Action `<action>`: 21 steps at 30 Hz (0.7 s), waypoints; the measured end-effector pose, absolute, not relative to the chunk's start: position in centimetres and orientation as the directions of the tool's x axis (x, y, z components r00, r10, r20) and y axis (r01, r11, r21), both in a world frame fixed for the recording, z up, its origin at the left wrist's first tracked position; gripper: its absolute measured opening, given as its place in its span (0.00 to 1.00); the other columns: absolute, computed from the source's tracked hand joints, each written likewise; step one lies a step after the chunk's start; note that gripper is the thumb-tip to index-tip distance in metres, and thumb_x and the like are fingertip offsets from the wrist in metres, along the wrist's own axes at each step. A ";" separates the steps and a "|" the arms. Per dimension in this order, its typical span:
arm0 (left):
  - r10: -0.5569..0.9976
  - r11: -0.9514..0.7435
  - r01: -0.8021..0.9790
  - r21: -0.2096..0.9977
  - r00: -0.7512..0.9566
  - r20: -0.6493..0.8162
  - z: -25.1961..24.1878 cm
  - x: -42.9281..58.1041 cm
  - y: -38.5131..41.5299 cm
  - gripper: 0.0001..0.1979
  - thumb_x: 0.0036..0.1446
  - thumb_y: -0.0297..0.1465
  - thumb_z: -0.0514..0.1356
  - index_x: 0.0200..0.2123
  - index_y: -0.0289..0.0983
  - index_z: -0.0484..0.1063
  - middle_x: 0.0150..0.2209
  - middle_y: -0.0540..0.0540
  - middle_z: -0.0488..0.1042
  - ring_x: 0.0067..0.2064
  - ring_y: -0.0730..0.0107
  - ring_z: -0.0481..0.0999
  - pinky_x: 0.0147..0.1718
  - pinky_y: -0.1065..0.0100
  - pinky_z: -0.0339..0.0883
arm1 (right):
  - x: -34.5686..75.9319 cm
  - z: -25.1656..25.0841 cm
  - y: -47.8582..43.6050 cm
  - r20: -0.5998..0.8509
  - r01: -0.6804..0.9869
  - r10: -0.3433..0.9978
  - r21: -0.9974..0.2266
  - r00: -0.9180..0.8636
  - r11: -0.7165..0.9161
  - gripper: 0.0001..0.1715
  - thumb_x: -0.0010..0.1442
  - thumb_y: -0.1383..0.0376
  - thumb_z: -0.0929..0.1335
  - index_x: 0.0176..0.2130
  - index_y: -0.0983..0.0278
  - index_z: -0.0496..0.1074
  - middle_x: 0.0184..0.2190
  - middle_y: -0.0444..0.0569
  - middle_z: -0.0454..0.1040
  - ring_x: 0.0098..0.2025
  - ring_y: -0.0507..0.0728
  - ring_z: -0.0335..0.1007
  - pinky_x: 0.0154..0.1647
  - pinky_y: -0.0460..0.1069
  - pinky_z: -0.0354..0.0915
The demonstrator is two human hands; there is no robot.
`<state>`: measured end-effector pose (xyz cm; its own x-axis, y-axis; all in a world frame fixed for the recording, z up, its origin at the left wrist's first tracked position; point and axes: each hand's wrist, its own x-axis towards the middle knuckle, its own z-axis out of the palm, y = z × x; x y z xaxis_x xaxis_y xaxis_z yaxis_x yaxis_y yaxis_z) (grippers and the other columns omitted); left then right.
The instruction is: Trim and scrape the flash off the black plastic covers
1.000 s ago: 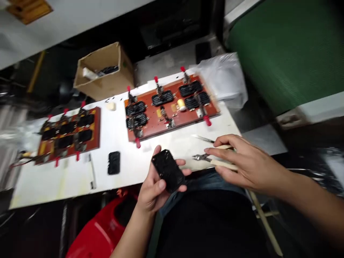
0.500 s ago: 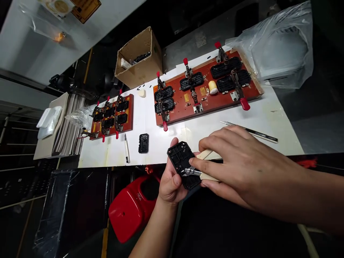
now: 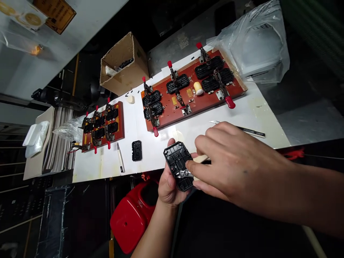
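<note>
My left hand [image 3: 168, 186] grips a black plastic part [image 3: 177, 163], ribbed side up, just in front of the white table's [image 3: 258, 111] near edge. My right hand [image 3: 231, 163] is closed on small cutters with cream handles [image 3: 199, 159]; their metal jaws [image 3: 183, 174] rest on the part's lower half. Another black part [image 3: 137, 150] lies flat on the table to the left.
Two red-brown clamp boards [image 3: 188, 104] [image 3: 119, 123] loaded with black parts sit further back. A cardboard box [image 3: 126, 64] stands behind, a clear plastic bag [image 3: 255, 46] at the right. A thin knife [image 3: 247, 130] and a pen-like tool [image 3: 120, 162] lie on the table. A red container [image 3: 129, 216] sits below.
A second ago my right hand was taking up the cutters from the table. It has since brought them onto the black part in my left hand. The view has swung left and steadied.
</note>
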<state>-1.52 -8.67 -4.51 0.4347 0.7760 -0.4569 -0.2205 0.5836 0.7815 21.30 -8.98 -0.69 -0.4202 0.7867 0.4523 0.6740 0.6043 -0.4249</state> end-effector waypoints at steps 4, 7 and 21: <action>0.752 0.594 -0.195 0.780 0.480 -0.452 -4.3 -1.8 -8.3 0.57 0.52 0.51 0.72 0.75 0.57 0.41 0.61 0.37 0.73 0.50 0.43 0.81 0.42 0.50 0.81 | 21.7 -1.1 -8.9 0.469 0.624 0.747 -0.423 -0.471 0.658 0.07 0.67 0.64 0.70 0.36 0.61 0.79 0.33 0.50 0.73 0.37 0.58 0.65 0.45 0.56 0.61; 0.790 0.574 -0.254 0.779 0.424 -0.444 -4.4 -3.2 -7.3 0.50 0.56 0.43 0.71 0.74 0.60 0.45 0.59 0.40 0.74 0.49 0.52 0.82 0.38 0.62 0.81 | 24.0 -2.5 -9.7 0.463 0.639 0.768 -0.438 -0.442 0.632 0.09 0.69 0.61 0.69 0.46 0.59 0.79 0.39 0.49 0.75 0.41 0.59 0.68 0.56 0.61 0.62; 0.814 0.575 -0.211 0.791 0.249 -0.525 -4.7 -5.6 -5.0 0.33 0.60 0.23 0.59 0.67 0.43 0.58 0.48 0.38 0.73 0.38 0.63 0.75 0.18 0.77 0.65 | 33.6 -15.4 -7.5 0.237 0.930 0.970 -0.365 0.047 0.044 0.29 0.71 0.51 0.67 0.61 0.68 0.74 0.61 0.64 0.70 0.62 0.71 0.65 0.64 0.64 0.59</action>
<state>-5.57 -5.05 -4.68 0.2489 0.8140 -0.5248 -0.2113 0.5745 0.7908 33.57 -7.45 -15.40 0.0468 0.9704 0.2367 0.9301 0.0440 -0.3646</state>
